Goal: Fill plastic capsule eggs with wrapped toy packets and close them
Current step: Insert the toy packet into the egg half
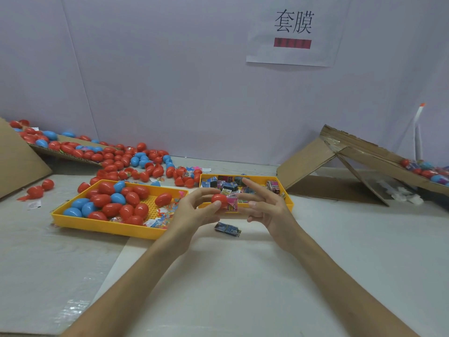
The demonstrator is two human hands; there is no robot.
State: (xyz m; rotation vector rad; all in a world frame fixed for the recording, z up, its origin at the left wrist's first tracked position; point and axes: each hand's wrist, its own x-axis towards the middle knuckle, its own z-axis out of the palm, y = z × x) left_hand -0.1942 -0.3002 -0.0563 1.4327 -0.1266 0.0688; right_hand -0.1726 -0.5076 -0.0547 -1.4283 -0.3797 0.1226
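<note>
Frame centre: left hand pinches red egg half, long axis horizontal, open end toward frame right, pink packet protruding. Right hand splayed, fingers straight, thumb against packet.

Red egg taking a pink packet
The red egg, with a pink wrapped packet jutting from its right end, is at the near rim of the yellow packet tray; mixed packets fill the tray, and a dark packet lies just before it.
</note>
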